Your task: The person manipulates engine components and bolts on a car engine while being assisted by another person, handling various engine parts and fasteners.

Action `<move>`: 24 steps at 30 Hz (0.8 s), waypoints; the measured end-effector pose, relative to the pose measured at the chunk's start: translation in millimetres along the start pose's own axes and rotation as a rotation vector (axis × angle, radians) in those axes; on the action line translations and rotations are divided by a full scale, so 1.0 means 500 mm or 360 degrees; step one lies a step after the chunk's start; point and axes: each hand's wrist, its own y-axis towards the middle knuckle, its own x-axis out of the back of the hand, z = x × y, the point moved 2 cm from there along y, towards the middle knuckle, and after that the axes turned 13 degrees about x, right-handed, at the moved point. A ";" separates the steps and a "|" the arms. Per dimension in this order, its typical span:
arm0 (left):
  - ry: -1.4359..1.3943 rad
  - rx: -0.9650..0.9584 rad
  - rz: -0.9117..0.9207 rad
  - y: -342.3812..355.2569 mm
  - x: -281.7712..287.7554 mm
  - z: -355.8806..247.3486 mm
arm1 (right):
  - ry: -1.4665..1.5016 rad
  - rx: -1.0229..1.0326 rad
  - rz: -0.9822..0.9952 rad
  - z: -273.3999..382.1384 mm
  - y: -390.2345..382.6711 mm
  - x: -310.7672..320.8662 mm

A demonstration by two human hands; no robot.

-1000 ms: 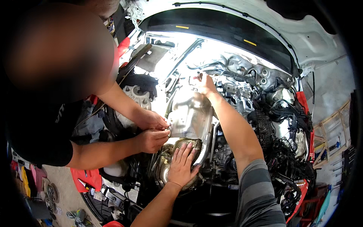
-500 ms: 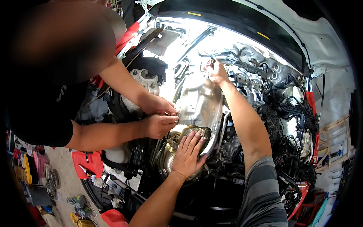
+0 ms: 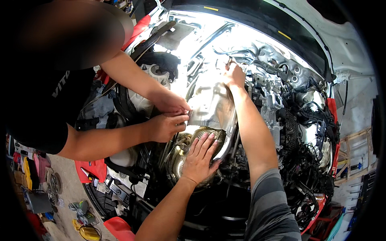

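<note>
My left hand lies with fingers spread on a rounded, textured metal heat cover at the front of the engine. Just behind that cover is a larger, silvery heat shield with a bent lower edge. My right hand is at the far end of this shield, its fingers closed together; glare and the hand itself hide what they hold. From the left, a co-worker's two hands meet at the shield's left edge, fingertips pinched close together.
Hoses, wiring and engine parts crowd the bay on the right. A pale strut mount sits behind the co-worker's arms. The raised hood arches overhead. Red cloths hang over the front edge; tools lie on the floor.
The co-worker's nearer hand has shifted up slightly and its grip has changed. My left hand stays on the rounded cover, and my right stays by the far end of the shield.
</note>
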 end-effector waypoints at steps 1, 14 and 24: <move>0.0001 0.0000 -0.0003 0.001 -0.001 0.000 | 0.0030 0.0084 -0.0072 -0.010 -0.002 -0.007; 0.0047 0.0014 0.0001 -0.005 -0.004 0.006 | 0.0284 -0.0034 -0.0032 0.004 -0.011 0.017; 0.0073 0.0024 0.0016 -0.010 -0.002 0.010 | 0.0338 0.0050 -0.0179 0.014 -0.015 0.014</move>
